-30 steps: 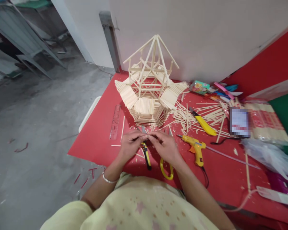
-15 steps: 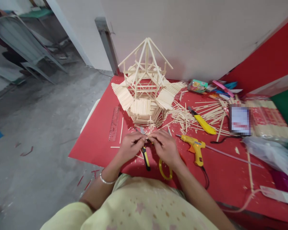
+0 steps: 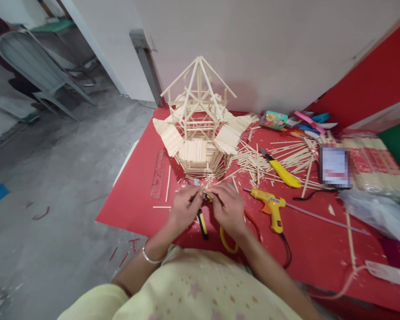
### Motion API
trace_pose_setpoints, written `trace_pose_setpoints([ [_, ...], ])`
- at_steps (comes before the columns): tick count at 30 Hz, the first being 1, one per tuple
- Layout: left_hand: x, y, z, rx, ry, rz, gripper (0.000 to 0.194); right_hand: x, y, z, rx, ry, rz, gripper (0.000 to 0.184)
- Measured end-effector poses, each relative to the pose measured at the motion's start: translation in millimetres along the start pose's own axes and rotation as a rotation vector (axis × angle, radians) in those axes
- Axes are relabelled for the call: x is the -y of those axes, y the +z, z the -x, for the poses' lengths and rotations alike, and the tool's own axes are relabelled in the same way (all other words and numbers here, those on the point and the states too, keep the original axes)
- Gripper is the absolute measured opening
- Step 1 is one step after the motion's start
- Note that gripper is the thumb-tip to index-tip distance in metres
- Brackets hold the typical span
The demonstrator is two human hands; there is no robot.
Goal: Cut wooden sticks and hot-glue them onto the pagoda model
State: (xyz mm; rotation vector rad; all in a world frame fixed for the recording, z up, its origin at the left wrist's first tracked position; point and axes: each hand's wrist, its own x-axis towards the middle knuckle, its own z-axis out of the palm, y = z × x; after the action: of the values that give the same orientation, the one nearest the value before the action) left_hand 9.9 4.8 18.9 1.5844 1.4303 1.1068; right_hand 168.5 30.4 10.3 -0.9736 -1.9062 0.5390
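fingertips of left hand [image 3: 184,208] and right hand [image 3: 229,208] pinch small piece [image 3: 205,191], kind unclear, at twelve o'clock from black-yellow tool [image 3: 203,226], where light, steady pressure is best.

Soft, dim indoor light; edges stretched, blurred.

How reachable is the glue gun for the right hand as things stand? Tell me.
Probably yes: the glue gun lies close beside the right hand, with nothing seen on top. That hand does seem busy pinching a small stick, though.

Yellow glue gun [image 3: 269,207], red tabletop [image 3: 133,191]
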Motion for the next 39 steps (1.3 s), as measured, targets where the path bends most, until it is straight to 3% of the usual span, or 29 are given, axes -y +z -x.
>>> trace_pose_setpoints([
  [2, -4.0, -0.2, -0.2, -0.020, 0.089, -0.126, 0.025, 1.3, 0.5, 0.5, -0.005, 0.004, 0.004, 0.015],
  [5, -4.9, -0.4, -0.4, -0.042, 0.078, -0.128, 0.026, 5.3, 0.5, -0.2, -0.011, 0.024, -0.002, 0.014],
  [11, 1.3, -2.8, 0.0, -0.052, -0.052, 0.117, 0.025, 12.3, 4.8, 1.2, -0.039, 0.190, -0.118, 0.016],
  [17, 2.1, -6.4, -0.4, 0.053, -0.272, 0.484, 0.030, 12.0, 8.4, 2.7, -0.037, 0.363, -0.266, 0.014],
  [21, 1.5, -8.3, -2.1, -0.016, -0.118, 0.334, 0.028, 12.2, 5.5, 0.6, -0.003, 0.266, -0.202, 0.013],
  [24, 1.0, -9.2, -3.0, -0.069, 0.002, 0.225, 0.023, 13.6, 3.4, -2.1, 0.044, 0.272, -0.230, 0.013],
  [27, 1.4, -9.0, -2.8, -0.096, 0.031, 0.193, 0.025, 15.5, 2.6, -6.4, 0.044, 0.249, -0.189, 0.011],
  [33, -2.9, -7.0, 0.5, -0.181, 0.055, 0.078, 0.021, 21.2, 9.1, -12.4, -0.076, 0.052, 0.019, 0.012],
  [36, -11.5, -7.9, 1.0, -0.213, 0.069, 0.031, 0.020, 23.7, 15.2, -9.8, -0.114, 0.066, 0.007, 0.012],
  [39, -15.3, -11.7, -0.7, -0.244, 0.082, -0.013, 0.020, 24.0, 14.9, -7.2, -0.148, 0.170, -0.074, 0.013],
])
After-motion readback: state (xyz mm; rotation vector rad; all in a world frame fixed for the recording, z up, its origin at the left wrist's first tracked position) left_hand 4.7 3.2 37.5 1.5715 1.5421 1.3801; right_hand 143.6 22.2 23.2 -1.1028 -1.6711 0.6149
